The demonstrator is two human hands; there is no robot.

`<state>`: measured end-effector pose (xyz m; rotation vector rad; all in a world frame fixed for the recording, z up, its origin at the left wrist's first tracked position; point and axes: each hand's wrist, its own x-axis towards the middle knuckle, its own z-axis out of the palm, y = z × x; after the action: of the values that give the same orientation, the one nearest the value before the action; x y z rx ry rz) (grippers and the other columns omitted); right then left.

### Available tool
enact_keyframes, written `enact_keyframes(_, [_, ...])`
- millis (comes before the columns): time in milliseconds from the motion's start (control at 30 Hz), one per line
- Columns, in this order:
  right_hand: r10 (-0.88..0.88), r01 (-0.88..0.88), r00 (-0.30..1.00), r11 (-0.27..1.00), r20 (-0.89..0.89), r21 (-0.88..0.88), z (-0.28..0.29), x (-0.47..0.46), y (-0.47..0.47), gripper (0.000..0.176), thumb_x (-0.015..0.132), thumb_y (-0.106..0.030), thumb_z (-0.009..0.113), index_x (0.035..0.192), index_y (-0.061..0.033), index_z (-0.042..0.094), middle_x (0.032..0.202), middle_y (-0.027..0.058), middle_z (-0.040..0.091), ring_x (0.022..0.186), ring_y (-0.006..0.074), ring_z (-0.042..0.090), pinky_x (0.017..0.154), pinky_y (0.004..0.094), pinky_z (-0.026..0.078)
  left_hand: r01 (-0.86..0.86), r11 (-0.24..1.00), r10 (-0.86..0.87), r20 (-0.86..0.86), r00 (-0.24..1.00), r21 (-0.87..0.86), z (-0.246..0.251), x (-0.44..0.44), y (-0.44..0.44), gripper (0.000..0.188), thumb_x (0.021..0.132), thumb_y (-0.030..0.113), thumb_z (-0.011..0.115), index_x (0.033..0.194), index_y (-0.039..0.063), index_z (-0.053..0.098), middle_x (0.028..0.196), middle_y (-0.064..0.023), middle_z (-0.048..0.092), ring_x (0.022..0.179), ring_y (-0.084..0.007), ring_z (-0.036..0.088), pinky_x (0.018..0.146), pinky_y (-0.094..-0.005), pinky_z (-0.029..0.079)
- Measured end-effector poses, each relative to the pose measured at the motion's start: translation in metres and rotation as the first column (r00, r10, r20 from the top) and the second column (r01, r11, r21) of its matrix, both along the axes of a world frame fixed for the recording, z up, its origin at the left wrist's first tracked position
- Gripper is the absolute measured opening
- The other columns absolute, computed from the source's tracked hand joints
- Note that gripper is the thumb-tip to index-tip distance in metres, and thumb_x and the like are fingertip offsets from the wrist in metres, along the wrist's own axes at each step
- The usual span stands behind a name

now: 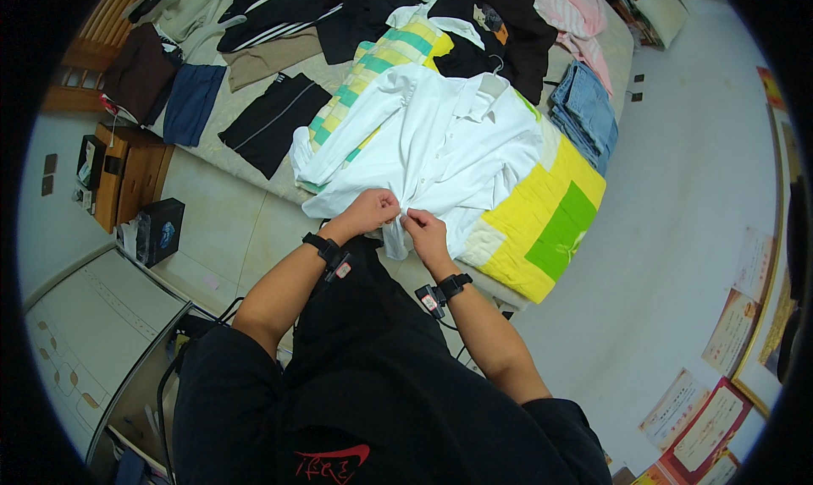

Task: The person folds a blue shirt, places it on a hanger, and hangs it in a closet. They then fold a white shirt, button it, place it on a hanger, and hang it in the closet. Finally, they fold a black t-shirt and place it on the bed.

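Note:
A white button-up shirt [438, 142] lies front side up on the bed, a hanger [497, 65] showing its hook at the collar. Both of my hands pinch the shirt's front edges near the hem, close together. My left hand [375, 209] comes from the left side and my right hand [427, 231] from the right. Buttons show along the front placket above them. Whether the button between my fingertips is fastened cannot be told. Beneath the shirt are a yellow and green quilt [540, 231] and a checked green and yellow cloth [349, 94].
Folded black clothing [274, 124], navy shorts [192, 104] and folded blue jeans [583, 113] lie around the shirt. More clothes cover the bed's far part. A wooden cabinet [140, 174] and a black box [160, 231] stand at the left; a wall [673, 186] runs along the right.

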<state>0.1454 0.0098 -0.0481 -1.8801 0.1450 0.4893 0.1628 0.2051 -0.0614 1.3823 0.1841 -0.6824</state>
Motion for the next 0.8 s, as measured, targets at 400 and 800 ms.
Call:
enact_keyframes(400, [-0.086, 0.161, 0.947, 0.961, -0.31, 0.226, 0.006, 0.014, -0.002, 0.02, 0.089, -0.015, 0.072, 0.094, 0.0039, 0.075, 0.082, 0.0026, 0.07, 0.074, 0.0101, 0.058, 0.071, 0.0251, 0.048, 0.067, 0.994, -0.078, -0.136, 0.988, -0.086, -0.002, 0.006, 0.005, 0.013, 0.096, 0.015, 0.065, 0.09, 0.002, 0.064, 0.079, -0.0022, 0.066, 0.069, -0.0095, 0.062, 0.063, -0.0233, 0.052])
enact_keyframes(800, [0.001, 0.007, 0.994, 0.998, -0.112, 0.065, 0.012, 0.026, 0.008, 0.018, 0.088, -0.015, 0.075, 0.089, 0.0024, 0.073, 0.077, 0.0051, 0.071, 0.067, 0.0108, 0.063, 0.062, 0.0256, 0.05, 0.046, 0.997, -0.055, -0.13, 0.99, -0.067, 0.002, 0.01, 0.005, 0.015, 0.097, 0.015, 0.064, 0.093, 0.0, 0.066, 0.081, -0.004, 0.067, 0.069, -0.0103, 0.062, 0.065, -0.0244, 0.053])
